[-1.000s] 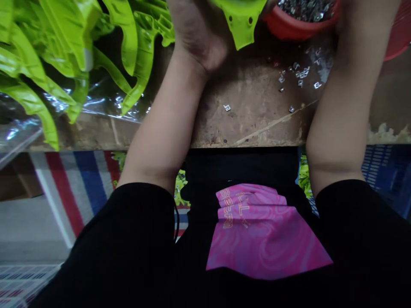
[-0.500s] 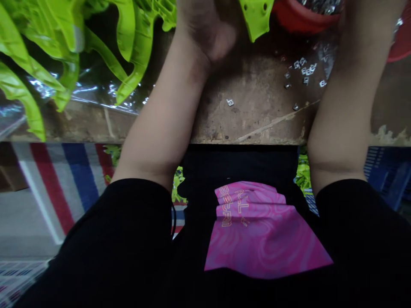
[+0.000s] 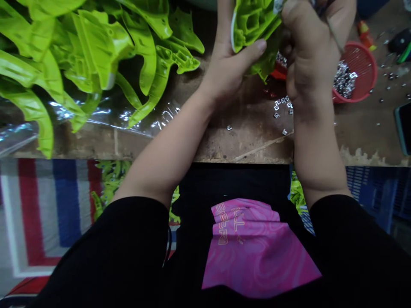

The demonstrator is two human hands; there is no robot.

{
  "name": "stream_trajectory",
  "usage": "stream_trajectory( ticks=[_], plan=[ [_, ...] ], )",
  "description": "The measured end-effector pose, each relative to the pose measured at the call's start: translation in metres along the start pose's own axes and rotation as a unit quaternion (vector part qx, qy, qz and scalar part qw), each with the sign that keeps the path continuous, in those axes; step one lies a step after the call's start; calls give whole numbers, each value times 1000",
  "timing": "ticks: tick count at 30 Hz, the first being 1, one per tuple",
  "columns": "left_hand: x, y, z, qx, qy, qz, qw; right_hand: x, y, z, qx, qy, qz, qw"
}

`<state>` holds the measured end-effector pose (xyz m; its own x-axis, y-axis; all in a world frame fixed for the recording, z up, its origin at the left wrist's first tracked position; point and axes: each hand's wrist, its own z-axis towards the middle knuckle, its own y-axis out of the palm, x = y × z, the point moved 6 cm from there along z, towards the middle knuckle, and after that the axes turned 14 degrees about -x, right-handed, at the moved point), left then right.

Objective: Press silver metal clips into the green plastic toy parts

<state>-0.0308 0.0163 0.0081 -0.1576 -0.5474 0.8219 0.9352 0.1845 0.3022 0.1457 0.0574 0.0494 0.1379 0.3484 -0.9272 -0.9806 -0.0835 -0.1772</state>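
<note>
While the left hand [image 3: 229, 66] supports the held green part [image 3: 255, 21] above the surface [image 3: 250, 139], its thumb lies against the part and its fingers are mostly hidden. Head view: the part is well back from the near edge of the surface, to the right of the piled green parts [image 3: 86, 51]. The right hand [image 3: 310, 51] is curled at the part's right end; whether it grips anything cannot be told. Good practice here would probably be a firm brace from the left hand, ribbed side in sight, thumb clear of the right hand. Counts: two hands; one held part; at least eight piled parts, overlap preventing an exact figure; one red basket [image 3: 370, 75] of metal pieces [image 3: 344, 81]; one red container [image 3: 278, 73], partly hidden behind the right hand; two stray pieces [image 3: 229, 127] toward the near edge; one small cluster [image 3: 283, 101], not reliably countable.
</note>
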Motion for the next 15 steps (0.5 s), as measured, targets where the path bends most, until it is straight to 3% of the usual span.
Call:
stream_trajectory(
  ticks=[1, 3, 6, 9, 11, 13, 15],
  plan=[
    [-3, 2, 1, 0, 42, 5, 999, -7, -1, -4, 23, -58, 21, 998],
    [-13, 16, 9, -88, 94, 12, 992, -16, -3, -8, 29, -141, 29, 989],
    [-34, 40, 19, -255, 52, -27, 965, -18, -5, -8, 10, -142, -17, 990],
    [-45, 46, 21, -270, -44, -52, 960, -22, -5, -11, 14, -129, -28, 991],
    [-43, 48, 19, -282, -63, -40, 956, -25, -3, -13, 13, -136, -37, 990],
    [-36, 50, 17, -300, -34, -32, 953, -27, -1, -15, 13, -139, -58, 988],
    [-28, 50, 16, -309, 38, -18, 950, -26, 0, -16, 16, -138, -74, 988]
  ],
)
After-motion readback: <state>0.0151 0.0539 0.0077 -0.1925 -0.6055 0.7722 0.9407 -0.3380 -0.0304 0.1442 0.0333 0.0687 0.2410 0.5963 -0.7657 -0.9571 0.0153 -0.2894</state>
